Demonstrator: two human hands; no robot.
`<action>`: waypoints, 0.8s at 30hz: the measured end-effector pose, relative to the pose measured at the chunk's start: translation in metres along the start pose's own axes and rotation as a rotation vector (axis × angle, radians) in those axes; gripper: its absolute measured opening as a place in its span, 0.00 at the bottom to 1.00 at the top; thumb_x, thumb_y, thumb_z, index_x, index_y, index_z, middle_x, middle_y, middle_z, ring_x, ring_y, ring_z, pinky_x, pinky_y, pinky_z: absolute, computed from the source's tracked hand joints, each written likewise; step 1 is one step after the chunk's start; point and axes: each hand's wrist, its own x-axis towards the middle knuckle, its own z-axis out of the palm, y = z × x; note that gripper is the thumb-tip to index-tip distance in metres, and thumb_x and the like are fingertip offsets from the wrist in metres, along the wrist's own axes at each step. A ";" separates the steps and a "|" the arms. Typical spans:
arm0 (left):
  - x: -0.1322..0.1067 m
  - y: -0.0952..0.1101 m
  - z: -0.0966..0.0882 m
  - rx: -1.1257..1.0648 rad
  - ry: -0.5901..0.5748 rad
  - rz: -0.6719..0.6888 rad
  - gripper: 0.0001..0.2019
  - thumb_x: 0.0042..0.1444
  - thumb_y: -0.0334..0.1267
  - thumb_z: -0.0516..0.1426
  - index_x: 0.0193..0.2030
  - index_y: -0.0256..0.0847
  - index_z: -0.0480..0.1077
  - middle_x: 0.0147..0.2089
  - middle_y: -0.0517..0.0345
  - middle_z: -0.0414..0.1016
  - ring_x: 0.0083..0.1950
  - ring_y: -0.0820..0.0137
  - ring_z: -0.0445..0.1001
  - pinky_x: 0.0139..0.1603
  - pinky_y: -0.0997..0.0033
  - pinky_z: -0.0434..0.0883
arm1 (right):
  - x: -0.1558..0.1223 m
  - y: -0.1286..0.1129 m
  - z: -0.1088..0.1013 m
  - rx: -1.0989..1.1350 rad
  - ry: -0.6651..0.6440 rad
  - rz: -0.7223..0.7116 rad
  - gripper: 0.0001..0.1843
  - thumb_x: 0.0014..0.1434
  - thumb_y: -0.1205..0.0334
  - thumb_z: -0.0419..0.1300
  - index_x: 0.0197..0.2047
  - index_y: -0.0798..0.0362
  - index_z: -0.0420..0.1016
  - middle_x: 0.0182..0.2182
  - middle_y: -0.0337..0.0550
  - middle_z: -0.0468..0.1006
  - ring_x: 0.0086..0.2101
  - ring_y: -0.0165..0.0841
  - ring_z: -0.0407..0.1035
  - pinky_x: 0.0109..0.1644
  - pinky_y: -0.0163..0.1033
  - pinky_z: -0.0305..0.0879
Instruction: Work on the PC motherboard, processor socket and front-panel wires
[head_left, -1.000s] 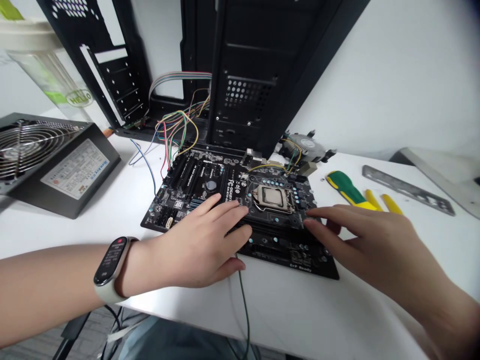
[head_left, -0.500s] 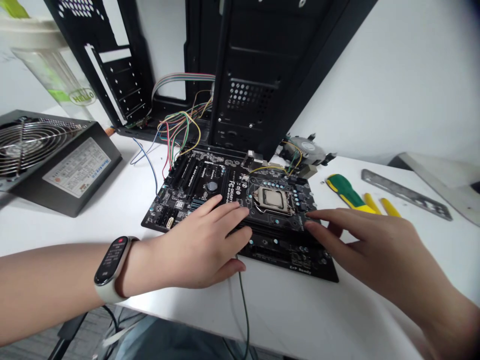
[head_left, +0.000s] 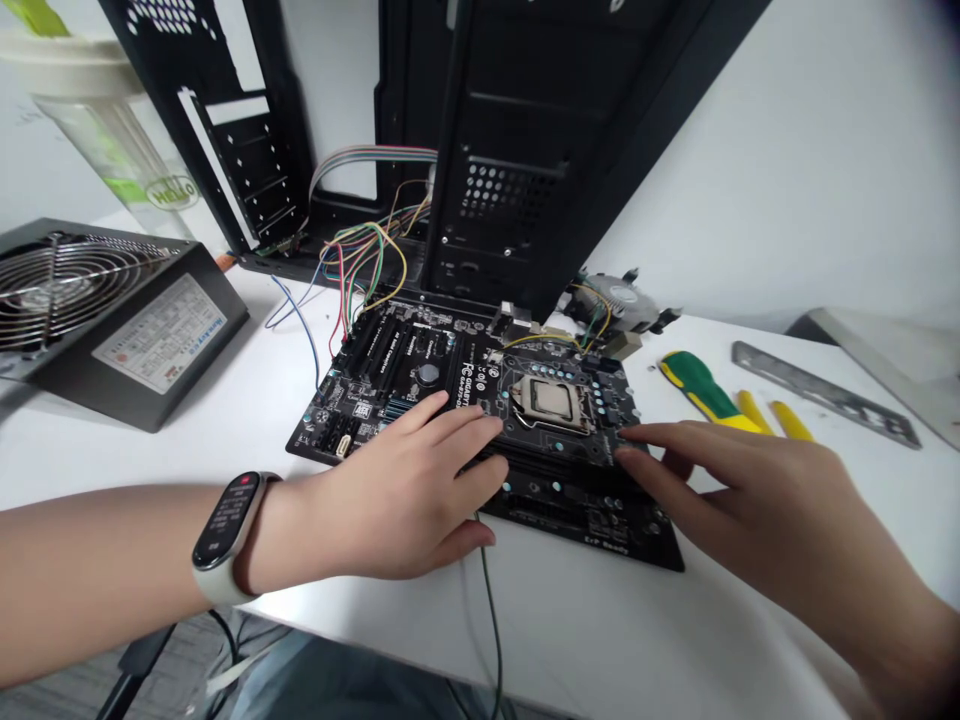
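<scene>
A black motherboard (head_left: 420, 330) lies flat on the white table, its processor (head_left: 550, 400) sitting in a metal socket frame. My left hand (head_left: 420, 480), a band on its wrist, reaches over the front left part of the board with fingers stretched and slightly spread. Long dark memory slots (head_left: 559, 462) run between my two hands; whether a module sits in them I cannot make out. At their right end, my right hand (head_left: 720, 480) brings thumb and forefinger close together against the board. Whatever is between those fingertips is hidden. A thin dark cord (head_left: 491, 610) hangs below my left hand.
Behind the board stands an open black computer case (head_left: 517, 130) with coloured wires (head_left: 375, 250). A power supply (head_left: 169, 340) and a clear bottle (head_left: 112, 150) are left. At right lie a cooler fan (head_left: 622, 298), a green-yellow tool handle (head_left: 701, 385) and a metal plate (head_left: 825, 393).
The whole view has shifted slightly, so everything appears a little further right. Both hands keep nearly the same place and pose on the board.
</scene>
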 end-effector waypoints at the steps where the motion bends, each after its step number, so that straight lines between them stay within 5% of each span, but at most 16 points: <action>1: 0.000 0.000 0.000 0.000 0.000 0.001 0.17 0.62 0.43 0.52 0.49 0.31 0.71 0.54 0.36 0.70 0.57 0.51 0.68 0.56 0.51 0.67 | 0.000 0.000 0.000 -0.001 0.000 -0.002 0.25 0.67 0.49 0.48 0.29 0.53 0.77 0.20 0.37 0.79 0.11 0.24 0.65 0.16 0.30 0.59; 24: 0.001 0.001 0.002 0.017 0.014 0.002 0.17 0.62 0.43 0.52 0.48 0.31 0.71 0.54 0.38 0.71 0.55 0.53 0.69 0.55 0.53 0.67 | 0.003 -0.004 -0.004 0.023 -0.050 0.028 0.24 0.67 0.50 0.48 0.29 0.53 0.77 0.20 0.37 0.79 0.12 0.25 0.67 0.16 0.31 0.60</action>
